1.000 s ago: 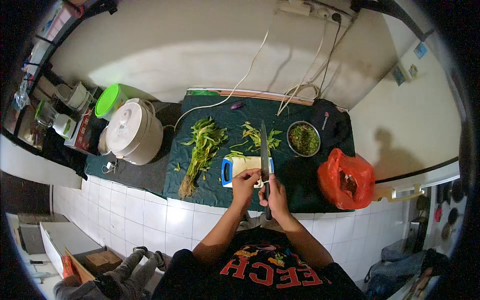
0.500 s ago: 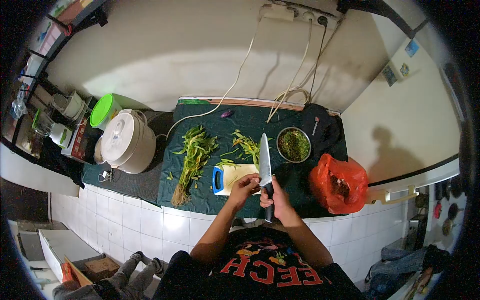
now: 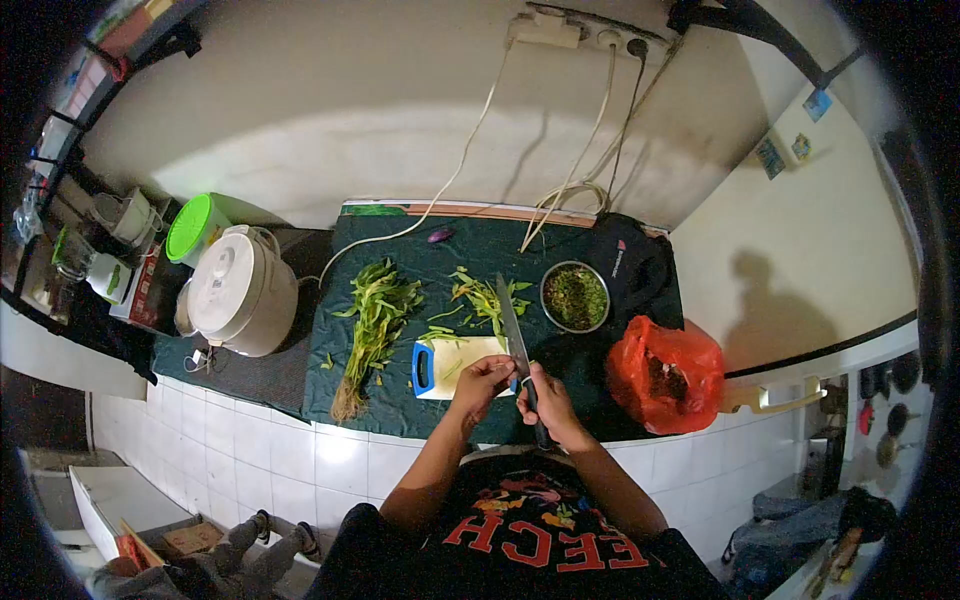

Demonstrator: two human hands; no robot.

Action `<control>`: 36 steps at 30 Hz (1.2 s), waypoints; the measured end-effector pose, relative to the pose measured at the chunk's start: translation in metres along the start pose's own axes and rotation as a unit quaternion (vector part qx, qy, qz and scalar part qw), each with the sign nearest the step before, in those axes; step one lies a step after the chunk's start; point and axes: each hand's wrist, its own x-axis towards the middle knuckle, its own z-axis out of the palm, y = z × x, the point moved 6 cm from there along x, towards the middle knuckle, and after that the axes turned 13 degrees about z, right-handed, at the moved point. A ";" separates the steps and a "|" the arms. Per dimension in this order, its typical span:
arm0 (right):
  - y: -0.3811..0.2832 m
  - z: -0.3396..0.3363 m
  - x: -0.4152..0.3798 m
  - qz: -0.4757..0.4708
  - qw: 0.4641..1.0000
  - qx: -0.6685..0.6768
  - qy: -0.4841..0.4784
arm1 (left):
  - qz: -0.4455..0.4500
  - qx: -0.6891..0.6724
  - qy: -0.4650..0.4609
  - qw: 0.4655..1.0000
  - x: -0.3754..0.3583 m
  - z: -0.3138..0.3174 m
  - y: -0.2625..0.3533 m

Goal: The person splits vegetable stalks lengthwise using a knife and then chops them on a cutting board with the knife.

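In my right hand (image 3: pixel 552 402) is a kitchen knife (image 3: pixel 511 322), gripped by its black handle with the blade pointing up and away from me. My left hand (image 3: pixel 484 384) is pinched beside the heel of the blade; what its fingertips hold is too small to make out. Beneath my left hand lies a white cutting board (image 3: pixel 452 358) with a blue handle end, partly covered by the hands. Cut green stems and leaves (image 3: pixel 482 300) lie beyond the board. Left of it rests a bunch of leafy greens (image 3: pixel 378 315) with roots toward me.
A metal bowl (image 3: pixel 575 297) of chopped greens stands right of the knife, with a red plastic bag (image 3: pixel 664 380) nearer the right edge. A purple vegetable (image 3: pixel 440 236) lies at the back. Left stands a rice cooker (image 3: pixel 235 290). Another person's legs (image 3: pixel 250 545) show lower left.
The knife blade has turned, showing a narrower, darker side and tipping slightly left. The view has shifted a little. Both hands stay close together over the board's near edge.
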 end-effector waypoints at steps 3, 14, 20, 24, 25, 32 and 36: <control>-0.001 -0.007 0.004 -0.009 1.000 -0.029 -0.001 | 0.000 -0.002 -0.012 1.000 0.003 0.000 0.002; -0.022 -0.019 -0.006 0.038 0.985 -0.150 -0.073 | 0.038 0.080 -0.098 0.991 0.017 0.002 0.014; -0.028 -0.023 -0.007 0.065 0.964 -0.216 -0.139 | 0.015 0.141 -0.168 0.975 0.018 0.002 0.033; -0.028 -0.028 -0.007 0.072 0.960 -0.227 -0.147 | -0.021 0.102 -0.221 0.970 0.020 -0.007 0.029; -0.029 -0.028 -0.008 0.068 0.958 -0.231 -0.158 | -0.021 0.102 -0.223 0.969 0.023 -0.011 0.027; -0.031 -0.022 -0.017 0.061 0.953 -0.249 -0.164 | -0.061 0.040 -0.196 0.978 0.012 -0.012 0.029; -0.033 -0.014 -0.022 0.019 0.946 -0.289 -0.148 | -0.076 -0.009 -0.175 0.982 0.007 -0.017 0.030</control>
